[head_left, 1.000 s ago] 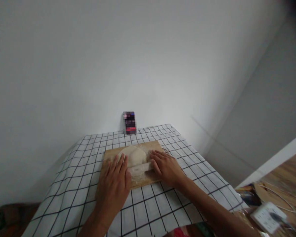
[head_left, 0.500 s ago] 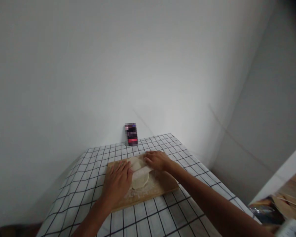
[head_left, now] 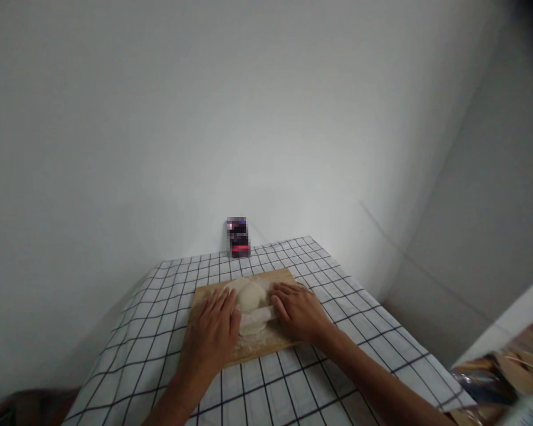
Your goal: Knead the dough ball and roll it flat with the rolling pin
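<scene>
A pale rolling pin [head_left: 256, 318] lies across a flat, whitish sheet of dough [head_left: 247, 294] on a floured wooden board [head_left: 244, 356]. My left hand [head_left: 216, 326] holds the pin's left end under its palm, fingers pointing forward over the board. At the other end, my right hand [head_left: 299, 310] rests over the pin with its fingers close together and holds it down. Both ends of the pin are hidden under my hands. Dough shows on the far side of the pin, and a smaller part on the near side.
A white cloth with a black grid [head_left: 266, 390] covers the table. At the back, a dark pixelated packet-like object [head_left: 238, 238] leans on the white wall [head_left: 266, 118]. Blurred items [head_left: 488, 378] lie at the lower right, beyond the table edge.
The rolling pin has rolled toward me, so more dough shows beyond it and less before it. My right hand has drawn back toward me. My left hand has shifted little.
</scene>
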{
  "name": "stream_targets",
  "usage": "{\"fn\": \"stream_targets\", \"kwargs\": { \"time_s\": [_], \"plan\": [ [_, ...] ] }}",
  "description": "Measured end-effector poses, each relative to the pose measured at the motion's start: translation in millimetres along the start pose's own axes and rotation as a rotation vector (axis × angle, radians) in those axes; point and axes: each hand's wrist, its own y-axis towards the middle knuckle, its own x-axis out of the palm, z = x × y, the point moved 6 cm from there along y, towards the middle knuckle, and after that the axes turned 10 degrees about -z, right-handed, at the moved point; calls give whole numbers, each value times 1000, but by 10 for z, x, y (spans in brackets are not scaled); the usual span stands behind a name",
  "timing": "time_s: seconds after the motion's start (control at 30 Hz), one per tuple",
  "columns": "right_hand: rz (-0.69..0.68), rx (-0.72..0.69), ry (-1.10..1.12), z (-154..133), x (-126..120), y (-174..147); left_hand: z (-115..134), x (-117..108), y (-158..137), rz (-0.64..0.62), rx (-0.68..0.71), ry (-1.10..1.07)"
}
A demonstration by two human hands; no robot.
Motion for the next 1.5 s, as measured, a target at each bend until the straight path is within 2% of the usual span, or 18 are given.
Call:
{"fn": "stream_targets", "kwargs": {
  "time_s": [0.13, 0.23, 0.43, 0.53, 0.63, 0.87, 1.07, 1.17, 1.27, 1.5],
  "plan": [
    [23, 5, 55, -81, 37, -252, 92, -71, -191, 18, 70, -41],
    [16, -24, 90, -99, 38, -305, 102, -76, -249, 31, 77, -38],
    [-21, 17, -18, 6, -26, 111, -112, 157, 26, 4, 67, 34],
    [-39, 68, -22, 68, -49, 330, -250, 261, 213, -63, 22, 77],
    [-24, 87, -18, 70, -56, 376, -313, 293, 288, -98, -15, 98],
    [-1, 128, -68, -127, -17, -13, -195, 230, 14, -21, 61, 14],
    [71, 111, -8, -330, 55, -463, 6, 16, -375, 4, 135, 3],
    [87, 88, 7, -343, 79, -522, 58, -36, -466, -3, 146, 24],
    [58, 93, -16, -276, 43, -371, 18, 21, -416, -2, 125, 36],
    [-37, 114, -22, -24, -86, 257, -158, 243, -102, 50, 71, 136]
  ]
}}
